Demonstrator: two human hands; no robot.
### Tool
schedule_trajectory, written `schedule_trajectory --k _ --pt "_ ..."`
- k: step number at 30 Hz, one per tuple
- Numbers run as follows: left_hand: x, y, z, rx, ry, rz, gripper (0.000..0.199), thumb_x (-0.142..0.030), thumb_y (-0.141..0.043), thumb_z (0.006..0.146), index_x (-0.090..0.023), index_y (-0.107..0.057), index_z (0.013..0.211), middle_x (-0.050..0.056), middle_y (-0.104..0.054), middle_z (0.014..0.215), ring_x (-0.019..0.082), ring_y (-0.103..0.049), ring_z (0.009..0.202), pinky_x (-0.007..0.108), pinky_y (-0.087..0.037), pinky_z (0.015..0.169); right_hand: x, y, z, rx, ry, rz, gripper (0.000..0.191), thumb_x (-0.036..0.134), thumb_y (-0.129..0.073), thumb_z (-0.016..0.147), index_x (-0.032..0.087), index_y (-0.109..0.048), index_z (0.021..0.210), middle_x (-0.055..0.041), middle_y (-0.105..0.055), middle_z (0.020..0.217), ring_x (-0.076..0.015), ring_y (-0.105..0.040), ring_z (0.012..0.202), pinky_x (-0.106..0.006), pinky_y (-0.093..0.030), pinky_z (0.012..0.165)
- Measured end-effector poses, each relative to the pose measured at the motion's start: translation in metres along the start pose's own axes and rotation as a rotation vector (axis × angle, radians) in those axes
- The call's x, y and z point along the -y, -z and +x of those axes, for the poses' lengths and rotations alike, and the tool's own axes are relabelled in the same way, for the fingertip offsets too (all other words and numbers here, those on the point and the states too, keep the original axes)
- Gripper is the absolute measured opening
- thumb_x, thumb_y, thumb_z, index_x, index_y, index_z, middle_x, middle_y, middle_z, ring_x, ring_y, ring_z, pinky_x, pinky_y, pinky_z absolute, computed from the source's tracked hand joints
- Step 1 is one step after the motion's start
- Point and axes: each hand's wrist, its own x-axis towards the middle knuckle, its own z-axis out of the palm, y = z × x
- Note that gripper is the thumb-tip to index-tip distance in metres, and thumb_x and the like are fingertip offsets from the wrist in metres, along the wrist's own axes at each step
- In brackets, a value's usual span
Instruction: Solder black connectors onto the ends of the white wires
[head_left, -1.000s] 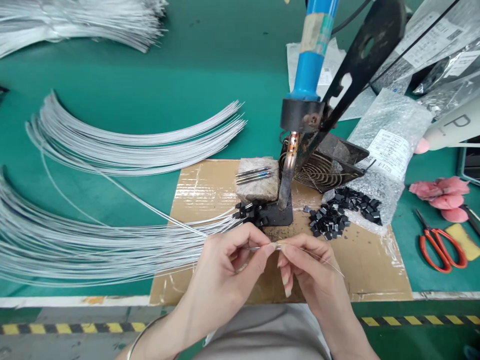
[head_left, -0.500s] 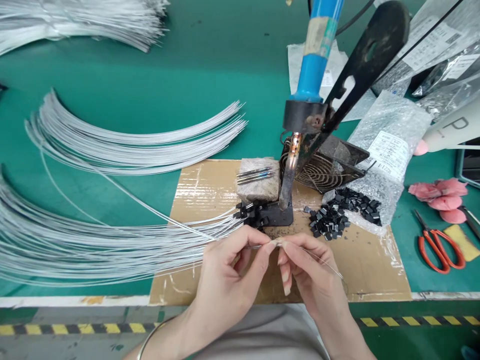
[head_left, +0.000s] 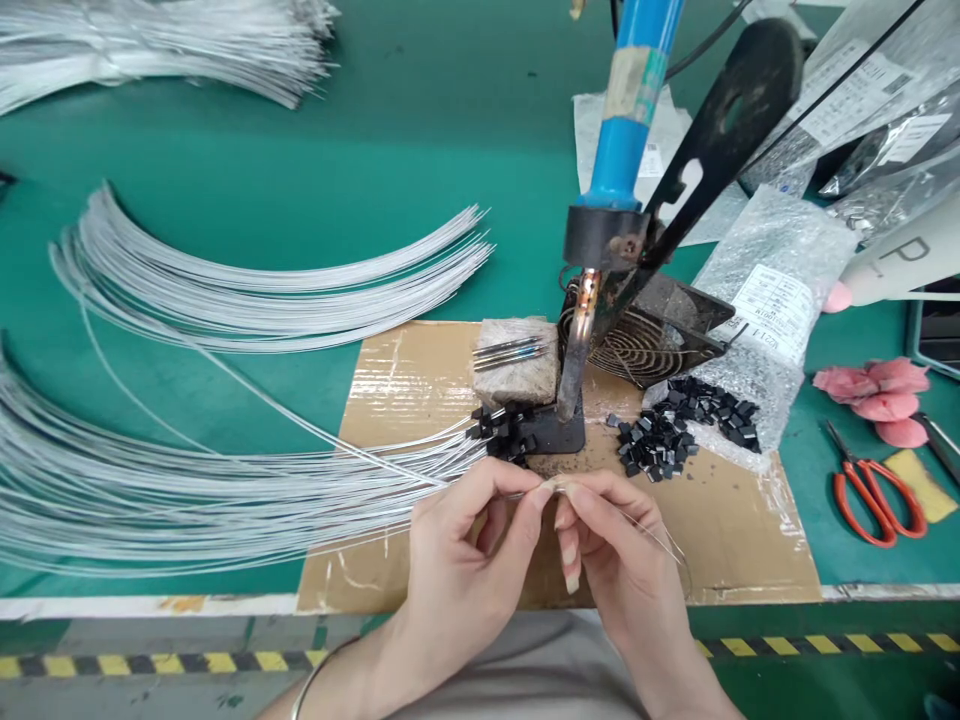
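Note:
My left hand [head_left: 472, 560] pinches a thin pale wire between thumb and forefinger, over the cardboard sheet [head_left: 750, 540]. Fingertips nearly touching it, my right hand [head_left: 622, 550] pinches the same wire, and fine strands [head_left: 652, 530] run out to the right past its knuckles. Behind my left hand lies a cluster of black connectors [head_left: 502, 430] on the ends of a wire bundle [head_left: 225, 500]. A blue soldering iron [head_left: 615, 160] hangs tip-down in a black holder beyond my hands. Loose black pieces [head_left: 656, 440] lie to its right.
A second wire bundle [head_left: 285, 300] and a thick tied one [head_left: 165, 40] lie at the left and back. Near the iron are a stained block [head_left: 517, 378] and a small fan [head_left: 645, 340]. Scissors [head_left: 877, 500], a yellow sponge [head_left: 921, 485] and bubble wrap [head_left: 780, 270] lie rightward.
Both hands keep their pinch at nearly the same spot. The view has shifted slightly, and the strands at the right have moved a little.

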Motion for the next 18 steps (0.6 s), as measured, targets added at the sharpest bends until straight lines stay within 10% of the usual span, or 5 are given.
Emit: schedule_trajectory --k 18 --pt "-0.004 0.006 0.004 0.085 0.27 -0.383 0.021 -0.018 -0.073 0.096 -0.018 -0.073 0.075 -0.003 -0.063 0.06 0.006 -0.049 0.053 0.012 -0.038 0.049 0.001 0.018 -0.005 0.071 0.338 -0.361 0.018 0.038 -0.073 0.103 0.032 -0.089 0.107 0.0002 -0.07 0.081 -0.0089 -0.069 0.053 -0.021 -0.061 0.052"
